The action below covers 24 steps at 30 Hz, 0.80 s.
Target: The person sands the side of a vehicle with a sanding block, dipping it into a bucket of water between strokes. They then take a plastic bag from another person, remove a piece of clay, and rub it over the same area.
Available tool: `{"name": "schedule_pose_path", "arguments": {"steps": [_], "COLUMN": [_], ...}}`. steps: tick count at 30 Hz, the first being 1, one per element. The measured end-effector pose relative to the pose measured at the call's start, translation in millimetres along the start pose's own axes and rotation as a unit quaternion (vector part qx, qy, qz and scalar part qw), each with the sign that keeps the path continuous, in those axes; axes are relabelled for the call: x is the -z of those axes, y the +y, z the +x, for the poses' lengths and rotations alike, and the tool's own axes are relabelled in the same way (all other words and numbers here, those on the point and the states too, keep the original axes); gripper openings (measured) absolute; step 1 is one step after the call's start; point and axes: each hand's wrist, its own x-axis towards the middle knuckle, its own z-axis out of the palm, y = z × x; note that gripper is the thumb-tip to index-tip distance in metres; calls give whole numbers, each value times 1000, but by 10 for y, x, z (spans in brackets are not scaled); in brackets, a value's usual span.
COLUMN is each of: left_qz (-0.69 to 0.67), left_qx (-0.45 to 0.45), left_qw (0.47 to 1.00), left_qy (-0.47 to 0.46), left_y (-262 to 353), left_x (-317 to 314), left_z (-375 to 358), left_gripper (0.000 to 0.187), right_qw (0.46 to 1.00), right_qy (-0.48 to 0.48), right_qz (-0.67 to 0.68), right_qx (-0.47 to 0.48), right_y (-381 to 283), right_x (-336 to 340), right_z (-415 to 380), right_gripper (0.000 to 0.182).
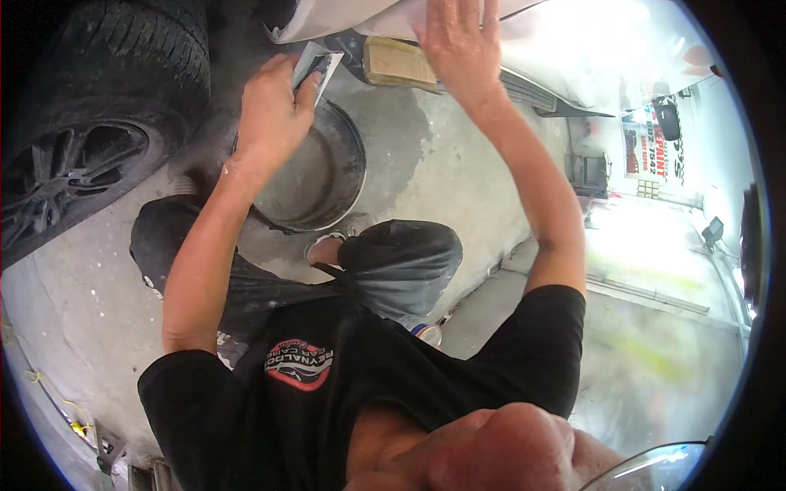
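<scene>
A person in dark clothing sits low on a concrete floor, both arms stretched toward 12 o'clock and a pale panel [372,18]. At 11 o'clock the left hand [274,106] pinches a folded sheet [318,64], grey and white, between thumb and fingers; the grip leaves the far edge free, probably so that it can be laid against a surface. Just short of 1 o'clock, the right hand [465,49] is flat, palm down, thumb apart and fingers nearly together, over the panel's edge. Its fingertips run out of view, so whether it presses or merely hovers cannot be told; its flatness suggests feeling or steadying.

A round dark basin [360,164] stands toward 10 o'clock, just below the left hand and in front of the bent legs, a spot that seems chosen for easy reach. Whether it holds liquid is unclear. Near the right hand, at 12 o'clock, is a tan block [401,63], seemingly parked close for convenience. A black wheel [65,164] fills the 9-to-10 o'clock side.
</scene>
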Motion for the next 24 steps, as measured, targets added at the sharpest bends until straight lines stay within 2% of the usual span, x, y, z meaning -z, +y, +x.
{"name": "schedule_pose_path", "arguments": {"steps": [1, 2, 5, 6, 9, 12, 15, 16, 18, 20, 23, 24], "left_qz": [6, 13, 7, 2, -2, 1, 13, 13, 20, 26, 32, 34], "left_qx": [-1, -4, -24, -31, -33, -12, 13, 7, -32, -24, -16, -14], "left_qw": [1000, 1000, 1000, 1000, 999, 1000, 999, 1000, 999, 999, 998, 998], "left_qy": [4, 5, 3, 3, -10, -19, -29, -28, -25, -36, -42, -42], "left_y": [10, 7, 53, 74, 97, 86, 106, 90, 30, 4, -19, -31], "left_x": [-1, -12, -29, -22, 0, 2, -4, -24, -50, -55, -76, -76], "left_z": [-9, -22, -29, -21, -6, -2, 3, -1, -16, -35, -63, -72], "left_gripper": [25, 24, 21, 20, 18, 17, 18, 18, 19, 19, 19, 18], "right_qw": [999, 996, 998, 998, 998, 997, 995, 992, 1000, 997, 994, 997], "right_qy": [18, -60, 48, 20, -7, 9, -9, -51, 5, 79, 91, 59], "right_qz": [-10, -44, 24, -21, 0, -62, 25, -32, -5, -4, 37, 40], "right_qx": [-27, -45, 17, 52, 56, 44, 94, 111, 27, -25, -41, -17], "right_y": [-108, -259, -639, -752, -717, -309, 260, 441, 588, 647, 316, 215], "right_x": [-11, 20, -447, -626, -621, -348, 14, 313, 340, 261, 56, 74], "right_z": [-2, -3, -251, -314, -346, -285, -226, -199, -124, -84, -104, -140], "right_gripper": [61, 63, 38, 48, 51, 57, 64, 67, 68, 64, 58, 56]}}
